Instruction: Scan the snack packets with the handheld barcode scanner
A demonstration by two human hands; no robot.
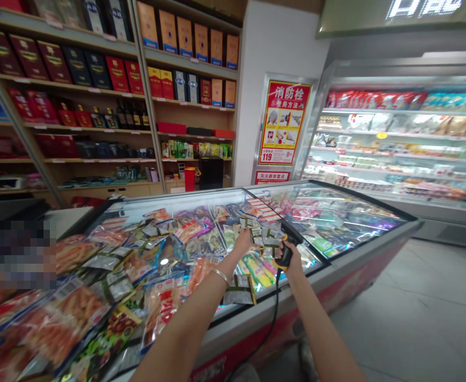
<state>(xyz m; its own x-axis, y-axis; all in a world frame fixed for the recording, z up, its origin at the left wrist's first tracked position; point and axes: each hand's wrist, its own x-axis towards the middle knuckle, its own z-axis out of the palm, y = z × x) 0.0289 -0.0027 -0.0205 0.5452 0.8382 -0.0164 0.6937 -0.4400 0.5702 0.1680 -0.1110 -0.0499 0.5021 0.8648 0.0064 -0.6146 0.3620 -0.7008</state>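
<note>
My right hand is wrapped round the handle of a black and yellow barcode scanner, and its cable hangs down over the freezer's front edge. My left hand is closed on the left edge of a silver and dark green food packet. The scanner's head is close to the packet's right side. Beneath both hands lies a chest freezer with glass lids. A similar packet rests at the front rim, below my left wrist.
Bagged reddish food and more packets are heaped on the left of the freezer. Shelves of boxed bottles stand behind it. A lit refrigerated display is at the right, beyond the tiled floor.
</note>
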